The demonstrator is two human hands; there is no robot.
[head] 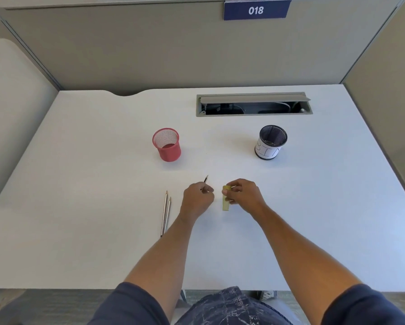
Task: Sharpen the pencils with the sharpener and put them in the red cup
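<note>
Risk: left hand (198, 198) pinching pencil (205, 179) and right hand (241, 194) pinching yellow sharpener (226, 198) may misalign, snapping lead.

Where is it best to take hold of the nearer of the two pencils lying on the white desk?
Probably pinch the right-hand silver pencil at mid-shaft from above with the left hand. It lies flat, close against its twin, so only its top and right side are free.

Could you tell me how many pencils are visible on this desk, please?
3: one held in the left hand, its tip pointing up; two pencils lying side by side just left of that hand.
</note>
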